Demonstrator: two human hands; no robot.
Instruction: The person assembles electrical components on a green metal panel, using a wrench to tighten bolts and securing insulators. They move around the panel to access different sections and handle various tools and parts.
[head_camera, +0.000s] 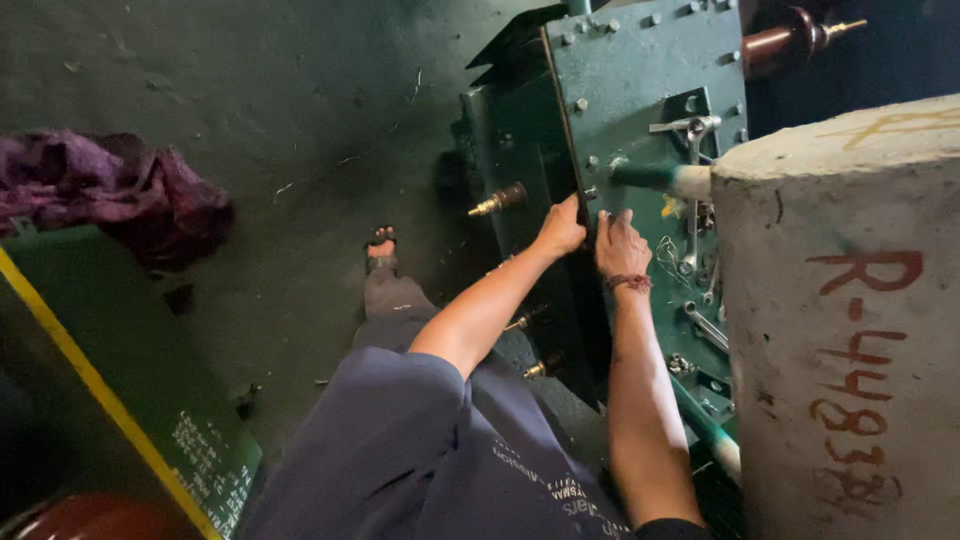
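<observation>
Blue sleeve (400, 450) nearest — both hands' fingers gripping green tank lid (640, 70) edge: left hand (562, 228), right hand (620, 243).

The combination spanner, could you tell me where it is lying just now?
In the head view, the combination spanner lies on the green metal cover, just right of the right hand, beside the concrete block.

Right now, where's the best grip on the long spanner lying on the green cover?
On the long spanner, grip the bare mid-shank from above, fingers pinching across it. It lies flat on the green cover, its lower ring end beside wire; the right hand is nearest.
</observation>
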